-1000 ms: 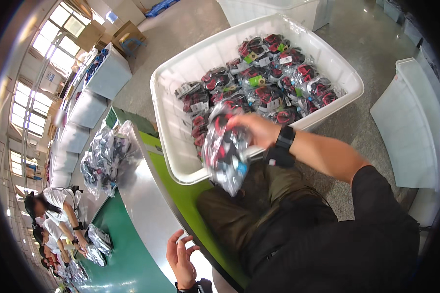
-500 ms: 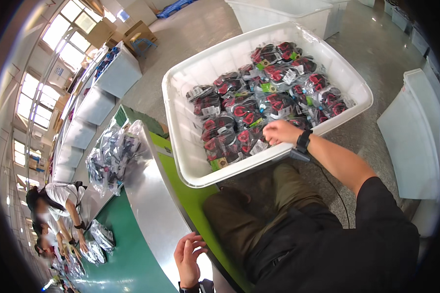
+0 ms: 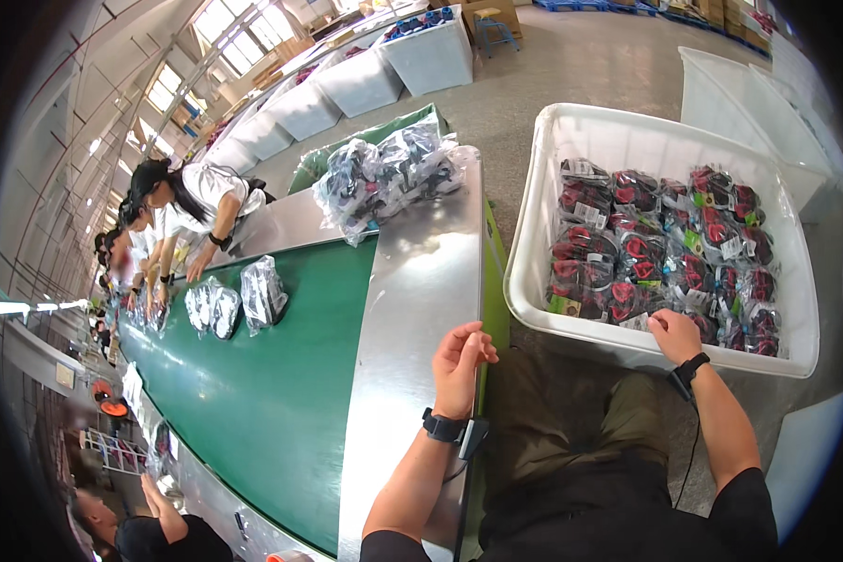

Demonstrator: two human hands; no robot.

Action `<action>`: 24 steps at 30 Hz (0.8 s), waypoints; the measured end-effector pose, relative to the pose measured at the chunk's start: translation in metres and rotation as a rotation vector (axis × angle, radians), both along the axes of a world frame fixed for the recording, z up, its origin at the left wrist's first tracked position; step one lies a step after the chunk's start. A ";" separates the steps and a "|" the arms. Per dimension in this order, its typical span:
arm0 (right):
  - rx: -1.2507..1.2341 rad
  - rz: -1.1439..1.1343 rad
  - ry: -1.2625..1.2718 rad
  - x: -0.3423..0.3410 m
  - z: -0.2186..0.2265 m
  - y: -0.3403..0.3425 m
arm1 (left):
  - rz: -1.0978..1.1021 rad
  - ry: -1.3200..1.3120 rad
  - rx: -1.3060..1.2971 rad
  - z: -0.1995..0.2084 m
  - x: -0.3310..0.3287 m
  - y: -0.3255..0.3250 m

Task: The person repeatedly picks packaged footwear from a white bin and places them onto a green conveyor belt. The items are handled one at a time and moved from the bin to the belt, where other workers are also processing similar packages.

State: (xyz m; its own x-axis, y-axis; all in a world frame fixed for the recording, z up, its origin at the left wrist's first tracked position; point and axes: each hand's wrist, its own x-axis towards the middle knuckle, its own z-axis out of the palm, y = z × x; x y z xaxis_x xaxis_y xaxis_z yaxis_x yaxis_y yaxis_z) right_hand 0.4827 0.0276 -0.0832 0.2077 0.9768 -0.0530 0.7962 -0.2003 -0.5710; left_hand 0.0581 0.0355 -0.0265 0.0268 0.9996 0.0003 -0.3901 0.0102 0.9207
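My right hand (image 3: 676, 335) is at the near rim of a large white plastic bin (image 3: 523, 272). Its fingers are curled down among clear-bagged black-and-red goods that look like shoes (image 3: 639, 258); what they pinch, if anything, is hidden. Over the metal border (image 3: 421, 281) of a green-topped conveyor table (image 3: 300, 403) hovers my left hand (image 3: 461, 370), fingers loosely bent and holding nothing. Both wrists wear black bands with small devices. Rows of bagged pairs fill the bin, some with green or white tags.
A heap of clear-bagged goods (image 3: 384, 173) lies at the table's far end, beside a green bin (image 3: 318, 164). Two bagged bundles (image 3: 264, 295) (image 3: 214, 307) rest on the green belt. Co-workers (image 3: 201, 201) stand along its left side. More white bins (image 3: 428, 56) line the back.
The view has swung left, bringing more of the belt and co-workers into sight. My left hand has come up and forward beside the table edge. My right hand stays at the bin's near rim.
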 end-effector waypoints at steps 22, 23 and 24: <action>0.093 -0.006 -0.016 0.012 -0.028 0.008 | 0.444 1.217 0.381 0.001 -0.074 0.031; 0.097 0.004 -0.034 0.012 -0.028 0.007 | 0.441 1.223 0.377 0.001 -0.075 0.032; 0.099 0.011 -0.039 0.012 -0.028 0.007 | 0.444 1.230 0.380 0.001 -0.077 0.032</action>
